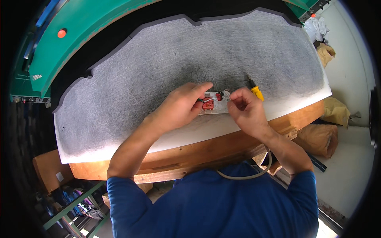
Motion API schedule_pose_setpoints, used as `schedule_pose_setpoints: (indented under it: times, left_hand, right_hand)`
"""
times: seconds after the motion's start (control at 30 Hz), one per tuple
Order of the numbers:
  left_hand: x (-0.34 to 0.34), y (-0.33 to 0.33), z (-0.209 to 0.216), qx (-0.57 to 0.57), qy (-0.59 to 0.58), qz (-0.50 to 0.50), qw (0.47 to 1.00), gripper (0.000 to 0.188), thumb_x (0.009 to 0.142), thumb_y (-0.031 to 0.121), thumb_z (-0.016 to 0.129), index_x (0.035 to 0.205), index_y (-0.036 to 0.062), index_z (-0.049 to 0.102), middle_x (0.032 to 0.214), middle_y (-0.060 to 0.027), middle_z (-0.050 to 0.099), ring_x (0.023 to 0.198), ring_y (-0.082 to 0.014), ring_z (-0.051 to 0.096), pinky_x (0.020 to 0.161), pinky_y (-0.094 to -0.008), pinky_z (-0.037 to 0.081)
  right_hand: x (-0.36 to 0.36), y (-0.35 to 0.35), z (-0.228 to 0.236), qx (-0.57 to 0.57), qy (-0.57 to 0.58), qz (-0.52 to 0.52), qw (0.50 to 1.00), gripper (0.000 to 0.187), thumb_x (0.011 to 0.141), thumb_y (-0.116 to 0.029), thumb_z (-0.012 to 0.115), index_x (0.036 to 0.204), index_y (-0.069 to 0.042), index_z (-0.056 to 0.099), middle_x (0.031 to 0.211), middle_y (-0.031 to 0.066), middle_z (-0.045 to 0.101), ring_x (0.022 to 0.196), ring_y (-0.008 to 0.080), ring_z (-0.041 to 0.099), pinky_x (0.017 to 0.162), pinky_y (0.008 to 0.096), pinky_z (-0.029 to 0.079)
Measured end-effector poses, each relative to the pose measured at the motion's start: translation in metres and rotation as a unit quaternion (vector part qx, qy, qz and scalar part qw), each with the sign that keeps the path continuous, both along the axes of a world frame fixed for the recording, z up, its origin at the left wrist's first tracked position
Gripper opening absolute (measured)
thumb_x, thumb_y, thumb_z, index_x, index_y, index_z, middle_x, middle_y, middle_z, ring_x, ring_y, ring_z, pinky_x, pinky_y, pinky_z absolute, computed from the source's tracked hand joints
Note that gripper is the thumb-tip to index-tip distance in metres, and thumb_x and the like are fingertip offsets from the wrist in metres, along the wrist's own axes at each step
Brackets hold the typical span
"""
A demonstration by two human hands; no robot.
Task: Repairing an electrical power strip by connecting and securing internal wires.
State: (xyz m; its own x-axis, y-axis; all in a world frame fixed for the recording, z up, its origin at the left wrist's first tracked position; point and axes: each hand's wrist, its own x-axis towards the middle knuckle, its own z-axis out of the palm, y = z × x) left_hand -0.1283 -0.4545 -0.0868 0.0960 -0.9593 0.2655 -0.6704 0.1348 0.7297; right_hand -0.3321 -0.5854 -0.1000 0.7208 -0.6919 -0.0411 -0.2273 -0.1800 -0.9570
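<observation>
A narrow white housing (218, 108) with red parts (208, 104) and thin wires inside lies on the worktop, its inside facing up. My left hand (180, 106) is closed around its left end and covers that end. One finger reaches out above the housing, and a dark bit of wire shows by the fingertips. At the right end, the fingers of my right hand (249, 112) are pinched together beside a pale loop of wire (227, 94). What sits between those fingertips is too small to make out. A yellow-handled screwdriver (257, 93) rests just beyond my right hand.
The grey, scuffed worktop (158, 59) has a wooden front edge (190, 152). Behind it stands a green machine (91, 20) with a black strip along its base. A beige cable (246, 177) loops below the edge. Brown paper sacks (317, 139) stand at the right.
</observation>
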Motion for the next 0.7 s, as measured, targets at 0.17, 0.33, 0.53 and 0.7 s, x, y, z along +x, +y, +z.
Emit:
schedule_pose_setpoints:
  times: [0.17, 0.33, 0.53, 0.7]
  left_hand:
    - [-0.003, -0.002, -0.002, -0.064, -0.108, -0.009, 0.992, 0.051, 0.078, -0.006, 0.067, 0.128, 0.0056, 0.058, 0.091, -0.012, 0.064, 0.079, -0.0294, 0.066, 0.066, -0.0377, 0.055]
    - [-0.002, -0.001, -0.011, -0.051, 0.0, 0.029, 0.998, 0.044, 0.079, -0.008, 0.068, 0.121, 0.0032, 0.062, 0.093, -0.013, 0.067, 0.08, -0.0268, 0.068, 0.069, -0.0345, 0.056]
    - [-0.005, 0.001, -0.012, -0.032, 0.045, 0.076, 0.996, 0.033, 0.083, -0.007, 0.069, 0.115, -0.0008, 0.064, 0.099, -0.0126, 0.069, 0.083, -0.019, 0.069, 0.069, -0.0285, 0.055]
    - [-0.008, 0.001, -0.01, 0.022, 0.111, 0.107, 0.988, 0.022, 0.085, -0.005, 0.068, 0.106, -0.0015, 0.065, 0.096, -0.0093, 0.07, 0.086, -0.0131, 0.066, 0.071, -0.0254, 0.053]
  right_hand:
    - [0.003, 0.002, 0.001, -0.035, -0.009, 0.019, 0.999, 0.013, 0.084, 0.001, 0.067, 0.094, -0.003, 0.059, 0.071, 0.0024, 0.062, 0.064, 0.0073, 0.057, 0.057, 0.0248, 0.047]
    - [0.004, 0.0, -0.003, -0.035, -0.004, 0.024, 0.999, 0.013, 0.083, 0.001, 0.067, 0.093, -0.002, 0.059, 0.069, 0.0036, 0.062, 0.062, 0.0081, 0.058, 0.057, 0.0253, 0.048]
    - [0.004, 0.0, -0.005, -0.058, -0.015, 0.025, 0.998, 0.014, 0.082, 0.001, 0.068, 0.093, -0.002, 0.059, 0.069, 0.0062, 0.063, 0.061, 0.0107, 0.06, 0.057, 0.027, 0.048]
    - [0.003, 0.0, -0.006, -0.08, -0.018, 0.027, 0.996, 0.016, 0.082, 0.0, 0.069, 0.094, -0.002, 0.059, 0.068, 0.0074, 0.064, 0.06, 0.0123, 0.06, 0.057, 0.0283, 0.049]
